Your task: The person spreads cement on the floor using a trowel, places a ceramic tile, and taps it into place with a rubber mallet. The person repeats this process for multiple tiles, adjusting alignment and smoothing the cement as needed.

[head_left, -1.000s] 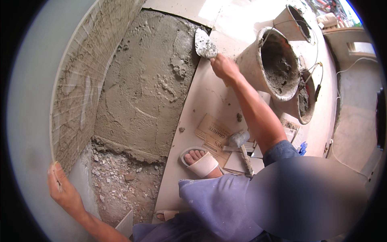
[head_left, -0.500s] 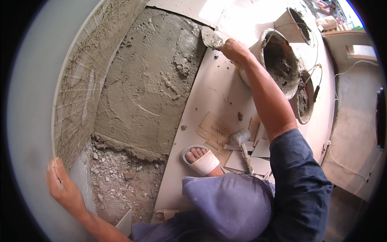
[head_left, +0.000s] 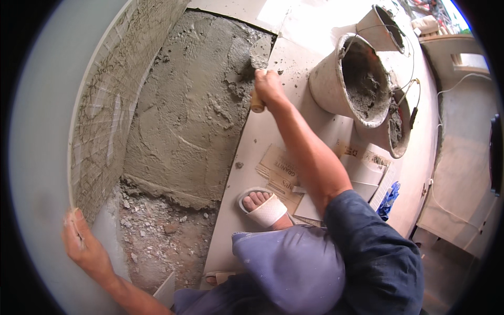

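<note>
- Left hand (head_left: 86, 244): curled closed, its fingers and thumb clamped on the near lower corner of the large tile (head_left: 107, 121).
- That tile stands tilted along the left side of the mortar bed (head_left: 178, 115), its ridged, mortar-streaked face turned toward the bed.
- Right hand (head_left: 269, 88): fingers wrapped together around the wooden handle of a trowel (head_left: 259, 52), whose mortar-smeared blade lies over the bed's right edge, near the far corner; whether it presses down I cannot tell.
- Flattened cardboard (head_left: 275, 160), brown, right of the bed: dark printed capitals, partly legible, beside the sandalled foot (head_left: 265, 210).
- Large bucket (head_left: 328, 86): tipped toward the person, grey mortar lying inside, walls caked.
- Far bucket (head_left: 370, 31): leaning, with a wire handle; its contents are too dark to tell.
- Rightmost bucket (head_left: 375, 137): partly behind the large one, also holding grey mortar.
</note>
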Demonstrator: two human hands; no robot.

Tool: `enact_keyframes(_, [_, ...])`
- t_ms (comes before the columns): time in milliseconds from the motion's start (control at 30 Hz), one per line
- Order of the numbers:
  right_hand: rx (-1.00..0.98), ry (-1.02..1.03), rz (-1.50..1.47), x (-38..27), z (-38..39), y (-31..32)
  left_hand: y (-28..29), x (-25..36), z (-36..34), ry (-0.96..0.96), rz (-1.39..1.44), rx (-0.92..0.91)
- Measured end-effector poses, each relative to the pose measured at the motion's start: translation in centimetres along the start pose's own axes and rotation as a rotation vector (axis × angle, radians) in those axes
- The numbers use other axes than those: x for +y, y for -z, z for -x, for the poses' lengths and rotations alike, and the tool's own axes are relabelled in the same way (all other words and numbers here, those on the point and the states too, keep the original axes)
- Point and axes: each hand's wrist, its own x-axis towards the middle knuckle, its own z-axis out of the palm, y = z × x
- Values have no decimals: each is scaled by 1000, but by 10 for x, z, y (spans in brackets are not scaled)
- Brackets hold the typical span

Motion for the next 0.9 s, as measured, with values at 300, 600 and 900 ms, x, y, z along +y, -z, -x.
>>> enact_keyframes(300, [-128,-190,334,-48,-44,-56,2,4,-2,103,70,-47])
enact_keyframes(600, [-179,98,661,-39,-17,-26,1,7,-3,32,38,-3])
enact_keyframes(900, [-167,366,711,-80,106,187,-1,-6,1,66,28,-67])
